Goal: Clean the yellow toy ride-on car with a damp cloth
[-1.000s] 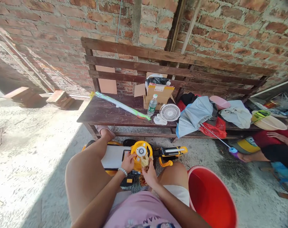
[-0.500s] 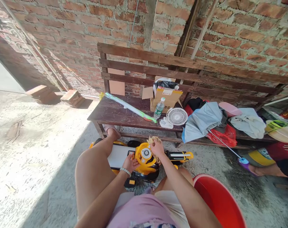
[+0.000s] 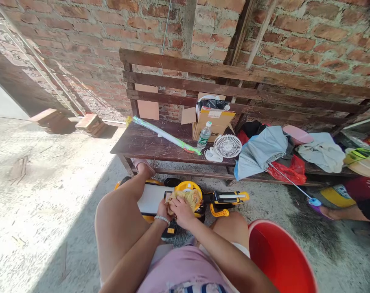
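Note:
A yellow and black ride-on toy car (image 3: 200, 199) stands on the ground between my knees. My right hand (image 3: 181, 211) presses a crumpled yellowish cloth (image 3: 187, 197) onto its yellow steering wheel (image 3: 187, 188), fingers closed on the cloth. Just left of it, my left hand (image 3: 162, 210), with a bead bracelet on the wrist, grips the wheel's left side by the white seat panel (image 3: 151, 197). The cloth hides most of the wheel's hub.
A red bucket (image 3: 279, 260) stands by my right knee. A wooden bench (image 3: 148, 146) ahead carries a green tube, cardboard box (image 3: 213, 121), water bottle (image 3: 204, 136), white fan (image 3: 227, 146), umbrella (image 3: 261, 150) and clothes. Another person's legs (image 3: 352, 203) show at the right.
My right hand has come down from the far side of the wheel to its near left side, and the cloth now lies over the wheel's face. My left hand stays at the wheel.

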The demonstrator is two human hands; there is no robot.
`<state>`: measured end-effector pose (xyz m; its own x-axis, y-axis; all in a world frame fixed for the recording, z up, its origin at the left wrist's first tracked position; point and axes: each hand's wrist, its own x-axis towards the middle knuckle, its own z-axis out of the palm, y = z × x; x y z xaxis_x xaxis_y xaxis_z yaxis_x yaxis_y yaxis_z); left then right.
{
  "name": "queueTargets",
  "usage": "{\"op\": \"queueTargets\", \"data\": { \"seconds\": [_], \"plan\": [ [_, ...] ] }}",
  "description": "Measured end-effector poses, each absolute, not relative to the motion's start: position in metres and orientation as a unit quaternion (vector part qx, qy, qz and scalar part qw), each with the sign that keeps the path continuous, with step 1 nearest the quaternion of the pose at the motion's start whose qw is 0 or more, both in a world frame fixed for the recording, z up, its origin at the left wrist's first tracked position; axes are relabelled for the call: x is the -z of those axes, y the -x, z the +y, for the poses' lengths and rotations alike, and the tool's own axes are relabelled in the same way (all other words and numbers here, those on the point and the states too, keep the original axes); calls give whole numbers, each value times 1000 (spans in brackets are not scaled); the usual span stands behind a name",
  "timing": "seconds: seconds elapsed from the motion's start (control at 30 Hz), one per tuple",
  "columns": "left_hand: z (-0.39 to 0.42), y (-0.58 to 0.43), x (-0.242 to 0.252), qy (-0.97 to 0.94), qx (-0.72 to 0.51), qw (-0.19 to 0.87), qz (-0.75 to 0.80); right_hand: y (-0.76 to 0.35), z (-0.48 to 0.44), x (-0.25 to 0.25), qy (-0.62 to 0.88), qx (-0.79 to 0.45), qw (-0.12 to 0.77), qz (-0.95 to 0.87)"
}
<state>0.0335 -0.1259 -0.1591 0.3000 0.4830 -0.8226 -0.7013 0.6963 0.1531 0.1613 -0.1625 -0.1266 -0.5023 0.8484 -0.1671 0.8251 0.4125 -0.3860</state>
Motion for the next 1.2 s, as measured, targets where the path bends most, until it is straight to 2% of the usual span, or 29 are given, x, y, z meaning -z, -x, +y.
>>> {"op": "queueTargets", "data": {
  "seconds": [0.17, 0.33, 0.4, 0.57, 0.63, 0.7, 0.93, 1.03, 1.2],
  "plan": [
    [-125, -38, 155, 59, -373, 779, 500, -214, -216, 145, 500, -219, 50, -836],
    [-126, -36, 157, 34, -350, 779, 519, -263, -227, 146, 583, -235, 72, -775],
    [-128, -35, 159, 18, -347, 781, 519, -269, -219, 149, 610, -234, 114, -749],
    [-134, -32, 165, -41, -343, 777, 526, -264, -184, 145, 691, -181, 288, -637],
    [-136, -31, 166, -49, -345, 780, 520, -254, -168, 135, 685, -159, 311, -640],
    [-138, -31, 167, -57, -343, 786, 511, -238, -154, 123, 650, -152, 282, -689],
    [-135, -34, 168, -52, -311, 792, 524, -179, -109, 115, 480, -179, 55, -857],
    [-131, -32, 168, -69, -306, 786, 533, -182, -87, 117, 507, -170, 43, -844],
    [-128, -34, 169, -101, -297, 770, 555, -218, -68, 109, 660, -193, 42, -725]
  ]
}}
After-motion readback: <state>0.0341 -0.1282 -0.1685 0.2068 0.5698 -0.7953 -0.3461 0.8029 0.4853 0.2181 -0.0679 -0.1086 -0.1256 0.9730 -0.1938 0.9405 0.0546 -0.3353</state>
